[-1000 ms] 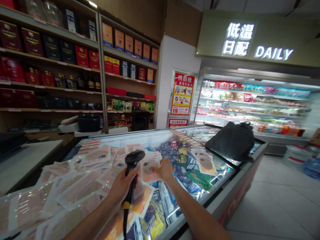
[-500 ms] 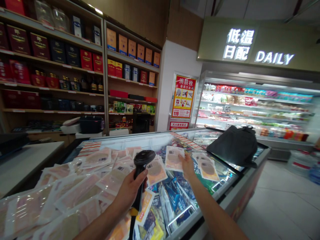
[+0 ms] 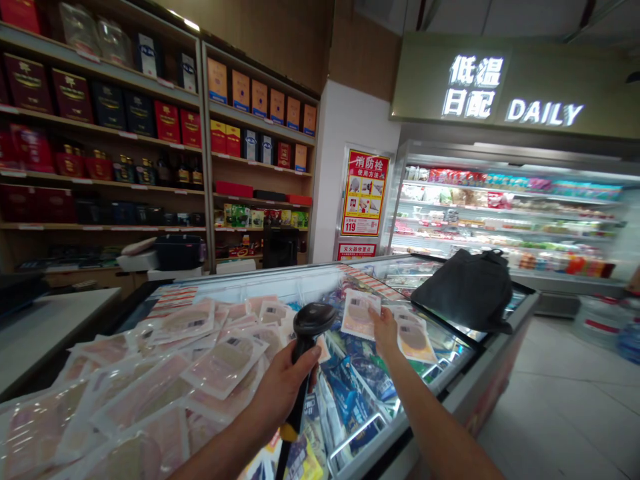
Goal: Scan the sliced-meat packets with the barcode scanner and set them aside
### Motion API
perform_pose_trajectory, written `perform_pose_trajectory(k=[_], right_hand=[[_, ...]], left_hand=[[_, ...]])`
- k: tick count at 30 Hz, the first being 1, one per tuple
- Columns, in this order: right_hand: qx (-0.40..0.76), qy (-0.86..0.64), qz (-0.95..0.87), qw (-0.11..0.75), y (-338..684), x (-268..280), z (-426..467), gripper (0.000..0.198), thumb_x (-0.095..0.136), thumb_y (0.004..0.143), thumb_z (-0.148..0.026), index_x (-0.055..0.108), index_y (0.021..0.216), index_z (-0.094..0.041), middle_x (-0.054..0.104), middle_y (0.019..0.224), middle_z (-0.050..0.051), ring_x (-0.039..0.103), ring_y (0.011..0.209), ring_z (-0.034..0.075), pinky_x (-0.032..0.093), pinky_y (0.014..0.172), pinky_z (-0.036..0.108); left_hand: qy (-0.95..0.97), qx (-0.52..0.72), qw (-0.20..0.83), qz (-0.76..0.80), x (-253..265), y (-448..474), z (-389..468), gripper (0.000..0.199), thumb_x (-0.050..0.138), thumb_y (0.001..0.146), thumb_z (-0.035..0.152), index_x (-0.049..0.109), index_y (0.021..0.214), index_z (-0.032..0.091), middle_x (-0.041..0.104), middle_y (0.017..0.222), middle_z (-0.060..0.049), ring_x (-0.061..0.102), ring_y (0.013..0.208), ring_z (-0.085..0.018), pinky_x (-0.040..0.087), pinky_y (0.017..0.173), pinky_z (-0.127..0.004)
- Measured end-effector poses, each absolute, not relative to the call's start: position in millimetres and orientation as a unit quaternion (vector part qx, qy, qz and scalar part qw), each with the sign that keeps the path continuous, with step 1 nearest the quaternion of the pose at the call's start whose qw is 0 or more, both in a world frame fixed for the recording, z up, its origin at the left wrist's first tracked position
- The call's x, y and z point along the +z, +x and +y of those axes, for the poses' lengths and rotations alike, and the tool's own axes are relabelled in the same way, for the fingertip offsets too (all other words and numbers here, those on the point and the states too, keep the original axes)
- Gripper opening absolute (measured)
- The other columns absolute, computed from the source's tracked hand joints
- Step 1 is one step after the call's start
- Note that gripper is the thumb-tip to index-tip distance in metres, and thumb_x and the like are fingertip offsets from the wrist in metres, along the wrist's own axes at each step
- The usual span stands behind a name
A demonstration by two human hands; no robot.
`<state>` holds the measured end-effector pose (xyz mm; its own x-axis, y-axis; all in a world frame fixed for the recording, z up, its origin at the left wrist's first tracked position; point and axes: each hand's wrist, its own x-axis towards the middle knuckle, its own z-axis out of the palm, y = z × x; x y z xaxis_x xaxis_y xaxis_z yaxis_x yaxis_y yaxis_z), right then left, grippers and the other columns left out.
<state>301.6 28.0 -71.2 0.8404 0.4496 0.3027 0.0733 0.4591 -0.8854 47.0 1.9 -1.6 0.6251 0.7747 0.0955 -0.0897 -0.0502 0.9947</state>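
The scanner [image 3: 314, 320] has shifted right, long axis head-first toward the freezer's far edge [image 3: 280, 269]; left hand [image 3: 286, 385] grips it, right hand [image 3: 385, 332] pinches a packet [image 3: 358, 315].

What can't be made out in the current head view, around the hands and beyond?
All in the head view:
Black scanner: part of its handle is hidden by the left hand.
Cable: its far end is cut off by the bottom edge.
Packet in the right hand: one edge is covered by that hand; label print is too small to read.
Dark bag: any contents are hidden by its own fabric.
Blue container: cut off by the right edge.
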Motion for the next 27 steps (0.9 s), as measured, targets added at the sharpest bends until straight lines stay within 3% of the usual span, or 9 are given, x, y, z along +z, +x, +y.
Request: perform_pose_trajectory(k=[13,27], right_hand=[[0.104,-0.548,-0.252,0.791,311,-71,32,0.03,0.059,0.054,-0.036,0.05,0.075,-0.017,0.058,0.066,0.0,0.052,0.061,0.014,0.042,0.057,0.026],[0.071,-0.554,-0.287,0.779,315,-74,37,0.034,0.057,0.056,-0.04,0.051,0.08,-0.016,0.061,0.072,0.002,0.054,0.066,0.015,0.042,0.064,0.028]], left_hand=[[0.671,0.316,0.625,0.244,-3,49,-1,0.026,0.047,0.072,0.041,0.045,0.065,0.017,0.048,0.049,0.005,0.042,0.045,-0.008,0.032,0.048,-0.022],[0.646,0.322,0.65,0.237,-4,55,1,0.026,0.049,0.069,0.041,0.047,0.061,0.016,0.047,0.047,0.004,0.041,0.043,-0.008,0.032,0.045,-0.021]])
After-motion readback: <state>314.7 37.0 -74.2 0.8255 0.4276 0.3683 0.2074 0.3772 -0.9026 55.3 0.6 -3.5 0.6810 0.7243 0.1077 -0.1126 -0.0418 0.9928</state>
